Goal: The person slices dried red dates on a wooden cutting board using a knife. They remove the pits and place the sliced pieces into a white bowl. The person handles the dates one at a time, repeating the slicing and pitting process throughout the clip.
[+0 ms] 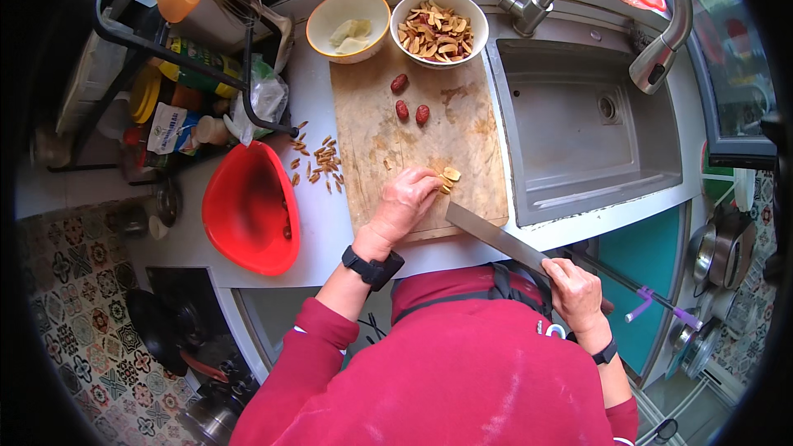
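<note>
My left hand (pixel 407 197) is low on the wooden cutting board (pixel 372 155), its fingertips at a few pale cut slices of red date (pixel 451 174). My right hand (pixel 573 291) grips the handle end of a kitchen knife (pixel 489 232); the blade points up and left, its tip just below the slices. Whole red dates (pixel 402 109) lie higher on the board. Behind them a white bowl (pixel 481 31) is full of sliced dates, and a yellow-rimmed bowl (pixel 316 21) holds some pale translucent pieces. Several date pits (pixel 323 164) are strewn on the counter left of the board.
A red plastic basin (pixel 238 210) with a few dates stands at the left. The grey sink (pixel 557 111) and its pull-down faucet (pixel 666 43) are at the right. A black wire rack (pixel 186 56) with jars and bags is at the upper left.
</note>
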Demonstrator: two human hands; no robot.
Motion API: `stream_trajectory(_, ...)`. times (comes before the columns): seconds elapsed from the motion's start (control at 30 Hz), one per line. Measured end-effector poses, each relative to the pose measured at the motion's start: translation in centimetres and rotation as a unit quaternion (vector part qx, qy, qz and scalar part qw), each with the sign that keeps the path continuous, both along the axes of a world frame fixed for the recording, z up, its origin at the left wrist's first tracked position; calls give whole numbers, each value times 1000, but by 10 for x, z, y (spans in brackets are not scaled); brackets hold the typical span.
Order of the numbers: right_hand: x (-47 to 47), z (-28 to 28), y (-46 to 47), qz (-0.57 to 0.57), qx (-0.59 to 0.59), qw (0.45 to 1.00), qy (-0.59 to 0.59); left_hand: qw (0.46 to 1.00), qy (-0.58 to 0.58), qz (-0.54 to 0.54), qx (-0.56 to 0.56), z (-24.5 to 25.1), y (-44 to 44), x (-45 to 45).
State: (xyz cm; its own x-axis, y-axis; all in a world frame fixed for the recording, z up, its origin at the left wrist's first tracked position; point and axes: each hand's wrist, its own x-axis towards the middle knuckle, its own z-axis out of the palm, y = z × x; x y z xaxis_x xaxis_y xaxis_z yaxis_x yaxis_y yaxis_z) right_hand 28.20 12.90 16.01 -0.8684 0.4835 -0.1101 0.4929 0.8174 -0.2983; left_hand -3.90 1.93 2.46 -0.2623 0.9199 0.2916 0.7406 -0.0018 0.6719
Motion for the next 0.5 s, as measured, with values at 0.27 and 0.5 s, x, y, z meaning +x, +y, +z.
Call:
stream_trajectory(0.27,-12,-10,-1,-104,-94,989,52,996,71,34,40,-12,-1,16)
stream_trajectory(0.5,-32,-14,12,-51,-65,995,51,989,111,53,76,-19,4,25)
